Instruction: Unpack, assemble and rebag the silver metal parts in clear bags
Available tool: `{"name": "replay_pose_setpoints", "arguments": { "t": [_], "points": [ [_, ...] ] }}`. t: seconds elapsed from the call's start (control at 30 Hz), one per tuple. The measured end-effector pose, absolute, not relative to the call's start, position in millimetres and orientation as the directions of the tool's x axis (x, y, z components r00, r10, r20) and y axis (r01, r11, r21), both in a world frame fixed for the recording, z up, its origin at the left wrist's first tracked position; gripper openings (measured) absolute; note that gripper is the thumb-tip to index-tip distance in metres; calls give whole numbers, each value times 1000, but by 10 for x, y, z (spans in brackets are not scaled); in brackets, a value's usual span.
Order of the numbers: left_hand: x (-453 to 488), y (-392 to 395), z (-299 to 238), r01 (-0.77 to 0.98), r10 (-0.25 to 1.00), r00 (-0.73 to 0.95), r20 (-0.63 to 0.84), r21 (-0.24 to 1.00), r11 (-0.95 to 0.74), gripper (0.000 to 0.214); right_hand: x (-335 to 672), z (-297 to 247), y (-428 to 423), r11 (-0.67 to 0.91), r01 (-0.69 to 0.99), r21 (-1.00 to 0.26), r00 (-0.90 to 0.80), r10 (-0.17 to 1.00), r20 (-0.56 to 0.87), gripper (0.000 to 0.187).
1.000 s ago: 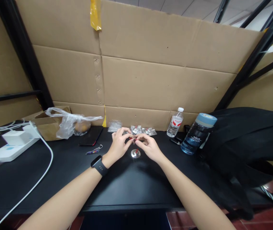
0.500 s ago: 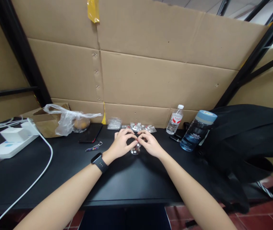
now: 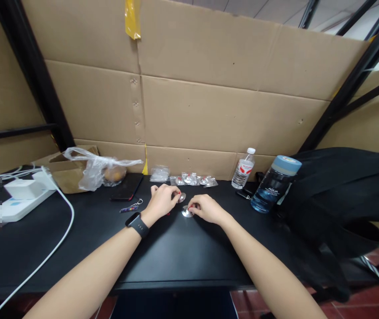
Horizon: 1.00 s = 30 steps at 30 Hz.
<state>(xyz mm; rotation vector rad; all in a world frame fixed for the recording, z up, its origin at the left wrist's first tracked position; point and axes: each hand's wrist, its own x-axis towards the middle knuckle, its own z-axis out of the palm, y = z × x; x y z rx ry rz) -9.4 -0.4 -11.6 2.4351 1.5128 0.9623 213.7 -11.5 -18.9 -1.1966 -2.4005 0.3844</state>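
Both of my hands rest low on the black table. My left hand, with a black smartwatch on the wrist, has its fingers curled and pinches a small silver disc at its fingertips. My right hand has its fingers closed on a second silver disc with a red part that lies on the table. Behind the hands, several small clear packets with silver and red pieces lie against the cardboard wall.
Left: a white power strip with adapter, a white cable, a plastic bag over a cardboard box, a black phone, a keychain. Right: a small water bottle, a blue bottle, black fabric.
My hands were raised together, working a small piece between the fingertips. Now they have come down and moved apart, each on its own silver disc at the table.
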Motion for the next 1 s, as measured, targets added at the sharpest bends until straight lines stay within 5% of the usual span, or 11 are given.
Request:
{"name": "replay_pose_setpoints", "arguments": {
  "t": [0.13,0.3,0.6,0.8,0.9,1.0],
  "points": [
    [-80,25,-117,711,890,260,374,550,-438,17,2115,-144,-87,527,649,-549,-387,850,359,11],
    [-12,51,-195,438,922,268,280,817,-376,20,2013,-148,-97,454,387,-802,-224,891,396,13],
    [28,60,-258,214,923,258,287,914,-344,20,1936,-168,-158,259,19,-966,-255,935,246,42],
    [4,65,-209,294,892,346,291,869,-398,19,1962,-131,-184,262,55,-964,-308,923,233,49],
    [-147,119,-130,550,870,278,408,674,-492,20,1986,-124,-176,281,123,-952,-290,927,237,52],
    [-413,256,-113,841,806,26,591,423,-337,35,2028,-115,-149,308,190,-932,-268,930,253,52]
  ]
}}
